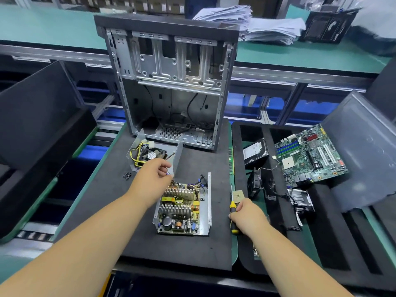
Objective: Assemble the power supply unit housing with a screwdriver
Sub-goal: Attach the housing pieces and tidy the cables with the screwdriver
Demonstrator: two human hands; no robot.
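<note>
The open grey metal power supply base with its exposed circuit board [182, 209] lies on the black foam mat [107, 221]. The grey metal cover holding a black fan [153, 154] sits apart behind it, so joining and screwing appear undone. Small black screws [127, 176] lie nearby. The left hand [153, 181], fingers loosely curled, is seen over the wires. The yellow-and-black screwdriver [233, 217] is gripped by the right hand [248, 217]. No writing can be read.

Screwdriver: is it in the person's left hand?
No, the right hand grips the yellow-and-black screwdriver, while the left hand reaches toward the wires.
</note>
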